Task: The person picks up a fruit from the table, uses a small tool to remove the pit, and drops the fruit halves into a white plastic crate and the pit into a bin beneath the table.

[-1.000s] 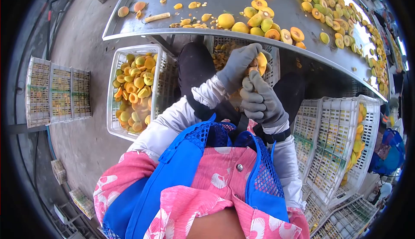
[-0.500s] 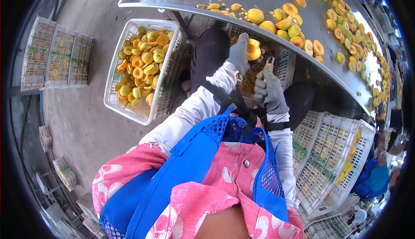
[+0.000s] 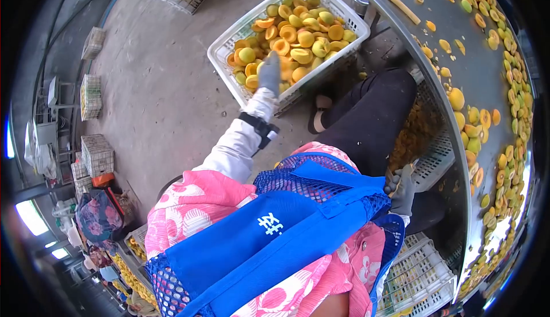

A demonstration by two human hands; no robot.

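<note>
My left hand (image 3: 268, 75), in a grey glove, reaches over a white plastic crate (image 3: 223, 65) heaped with halved yellow peaches (image 3: 303, 39). A blurred orange peach piece lies right beside its fingers; whether they still grip it is not clear. My right hand (image 3: 403, 190), also gloved in grey, stays low by my lap near the table edge, fingers curled. It is closed around a small hand tool, of which little shows now; the earlier view shows its metal loop tip.
On my right a metal table (image 3: 435, 82) carries whole and halved peaches (image 3: 518, 96) and a wooden-handled tool (image 3: 404, 8). Below it stands a crate (image 3: 436, 162) of brownish scraps. More crates (image 3: 415, 277) are at lower right and along the left floor (image 3: 98, 155).
My view has turned left. My left hand has carried a peach half from over my lap to the crate of halves. My right hand has stayed by my lap.
</note>
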